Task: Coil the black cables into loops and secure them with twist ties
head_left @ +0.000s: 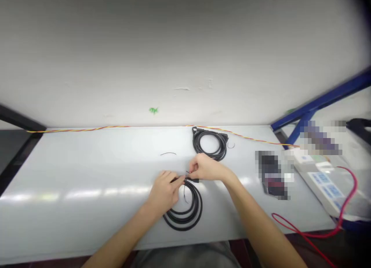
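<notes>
A coiled black cable (198, 207) lies on the white table in front of me. My left hand (166, 188) is closed on the upper left of this coil, its index finger and thumb near the connector end (193, 180). My right hand (204, 167) is closed in a pinch just above that end, on a thin black tie (187, 172) whose tip shows beside the fingers. A thin dark strand (185, 196) hangs into the middle of the coil. My fingers cover the spot where the tie meets the cable.
Behind my right hand lies a second coiled black cable (197, 146). A loose thin tie (168, 153) rests left of it. Twisted red-yellow wire (87, 130) runs along the wall. At right are a blurred dark item (274, 175), a white box (313, 183) and a red cable (355, 183).
</notes>
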{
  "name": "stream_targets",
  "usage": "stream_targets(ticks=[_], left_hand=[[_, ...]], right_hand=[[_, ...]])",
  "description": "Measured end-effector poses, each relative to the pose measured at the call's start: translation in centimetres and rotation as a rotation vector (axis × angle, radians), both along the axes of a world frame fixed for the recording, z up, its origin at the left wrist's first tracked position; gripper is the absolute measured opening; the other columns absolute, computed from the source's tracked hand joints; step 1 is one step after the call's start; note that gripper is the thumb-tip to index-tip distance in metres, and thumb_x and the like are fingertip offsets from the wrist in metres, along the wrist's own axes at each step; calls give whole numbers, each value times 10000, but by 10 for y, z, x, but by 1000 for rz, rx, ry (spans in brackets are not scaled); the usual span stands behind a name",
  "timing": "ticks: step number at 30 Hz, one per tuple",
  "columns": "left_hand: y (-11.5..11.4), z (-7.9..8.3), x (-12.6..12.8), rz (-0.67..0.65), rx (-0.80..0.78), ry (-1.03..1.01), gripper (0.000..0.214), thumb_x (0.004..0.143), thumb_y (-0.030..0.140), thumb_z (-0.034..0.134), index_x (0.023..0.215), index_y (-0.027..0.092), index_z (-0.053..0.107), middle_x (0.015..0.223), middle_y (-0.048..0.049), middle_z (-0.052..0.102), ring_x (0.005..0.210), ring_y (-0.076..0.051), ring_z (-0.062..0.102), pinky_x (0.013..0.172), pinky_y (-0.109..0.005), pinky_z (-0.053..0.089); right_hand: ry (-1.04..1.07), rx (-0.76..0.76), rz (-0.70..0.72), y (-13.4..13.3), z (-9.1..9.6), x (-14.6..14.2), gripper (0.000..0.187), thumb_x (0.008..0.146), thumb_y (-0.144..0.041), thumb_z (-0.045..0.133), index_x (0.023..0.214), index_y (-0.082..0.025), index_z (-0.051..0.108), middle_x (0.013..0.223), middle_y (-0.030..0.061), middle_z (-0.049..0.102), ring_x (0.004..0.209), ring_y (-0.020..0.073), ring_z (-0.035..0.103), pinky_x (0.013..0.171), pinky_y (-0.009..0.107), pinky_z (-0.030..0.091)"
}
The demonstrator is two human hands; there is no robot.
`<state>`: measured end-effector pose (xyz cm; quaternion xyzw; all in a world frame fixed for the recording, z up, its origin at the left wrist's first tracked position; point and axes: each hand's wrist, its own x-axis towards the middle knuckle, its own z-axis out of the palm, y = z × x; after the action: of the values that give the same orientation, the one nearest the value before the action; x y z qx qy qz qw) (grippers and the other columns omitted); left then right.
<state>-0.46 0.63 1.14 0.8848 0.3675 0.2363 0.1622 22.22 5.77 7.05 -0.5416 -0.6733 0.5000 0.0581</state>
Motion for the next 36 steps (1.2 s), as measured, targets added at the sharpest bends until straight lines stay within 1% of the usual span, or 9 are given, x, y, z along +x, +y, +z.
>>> stream_targets(ticks=[5, 9, 14, 18, 21, 24, 28, 32, 36], left_hand=[[0, 0, 3, -34, -36, -21, 221, 1005, 111, 510, 1055, 188, 712, 954, -64, 676, 862, -201, 597, 782, -353, 548], [-2, 4, 7, -31, -44, 32, 271, 915, -1, 502, 1027, 161, 688, 932, -77, 654, 854, -219, 582, 751, -357, 560], [-3, 6, 11, -22, -57, 71, 291, 837, -59, 521, 968, 157, 667, 927, -79, 638, 880, -232, 577, 803, -376, 575], [-3, 7, 11, -14, -77, 80, 290, 828, -51, 549, 981, 170, 659, 941, -75, 637, 898, -241, 576, 816, -386, 578], [-3, 7, 12, -14, -75, 76, 299, 843, -51, 537, 996, 175, 660, 952, -76, 649, 901, -237, 579, 812, -376, 577], [-3, 8, 13, -6, -58, 65, 308, 862, -52, 510, 986, 184, 664, 934, -68, 652, 879, -228, 577, 793, -365, 573], [-2, 6, 13, -3, -31, 49, 317, 876, -47, 491, 994, 181, 677, 930, -71, 655, 873, -230, 577, 789, -368, 570], [-1, 3, 12, -2, -34, 23, 306, 898, -20, 488, 1001, 185, 691, 917, -72, 653, 861, -219, 583, 770, -355, 568], [0, 1, 10, -8, -47, -35, 290, 924, 10, 499, 1029, 189, 702, 924, -72, 664, 871, -216, 595, 779, -356, 572]], right_hand=[[19, 51, -48, -9, -5, 1, 56, 795, -172, 715, 742, -156, 725, 637, -2, 691, 606, 128, 603, 576, 229, 408], [5, 183, -119, -34, -8, -5, 97, 903, -209, 676, 814, -179, 701, 716, 1, 705, 662, 137, 614, 608, 245, 404], [-118, 524, -213, -77, -21, -23, 172, 982, -216, 632, 831, -203, 712, 788, 30, 714, 753, 186, 641, 681, 295, 462], [-112, 842, -210, -104, -36, -27, 179, 1032, -221, 594, 1096, -219, 762, 939, 69, 735, 848, 201, 643, 778, 334, 522], [-96, 953, -197, -120, -44, -26, 217, 1016, -218, 633, 1207, -202, 736, 928, 76, 722, 857, 208, 621, 776, 353, 535], [-88, 962, -157, -133, -48, -31, 179, 993, -230, 669, 1153, -187, 738, 974, 88, 722, 921, 236, 608, 830, 410, 533], [-82, 902, -120, -143, -49, -40, 140, 1006, -189, 620, 1084, -202, 735, 997, 70, 731, 938, 238, 598, 908, 475, 503], [25, 817, -142, -140, -45, -36, 222, 1013, -183, 590, 1194, -237, 706, 1009, 55, 740, 957, 236, 622, 948, 496, 493], [103, 782, -307, -128, -42, -27, 295, 1018, -180, 563, 1289, -247, 660, 1050, 58, 738, 982, 221, 655, 957, 458, 523]])
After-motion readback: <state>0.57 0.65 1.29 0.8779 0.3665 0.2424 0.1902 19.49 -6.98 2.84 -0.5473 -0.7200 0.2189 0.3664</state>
